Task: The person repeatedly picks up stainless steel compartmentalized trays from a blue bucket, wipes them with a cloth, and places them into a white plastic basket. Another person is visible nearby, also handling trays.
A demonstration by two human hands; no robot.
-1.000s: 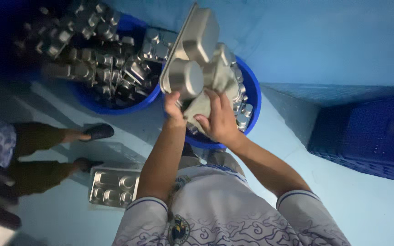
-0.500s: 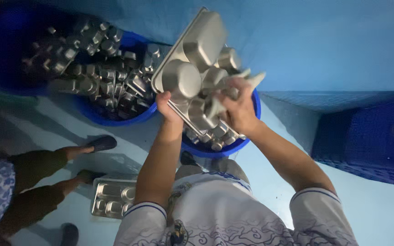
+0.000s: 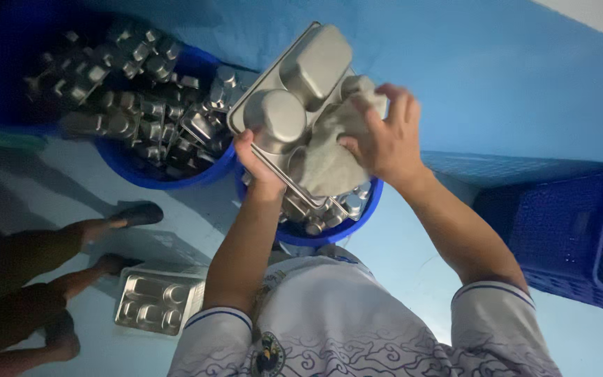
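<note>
Tilting underside-up, long axis upper-right, the steel tray (image 3: 301,98) sits clamped in left hand (image 3: 259,164)'s grip, right hand (image 3: 382,136) clutching cloth (image 3: 326,160).

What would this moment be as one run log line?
left hand: holds steel tray | right hand: presses cloth on tray | below: blue tub

A pale blue floor (image 3: 413,279) meets a deeper blue wall (image 3: 497,91), the light dim and cool. A dark blue slatted plastic crate (image 3: 574,237) stands at one side, and another person's legs (image 3: 57,279) in dark sandals cross the floor opposite
</note>
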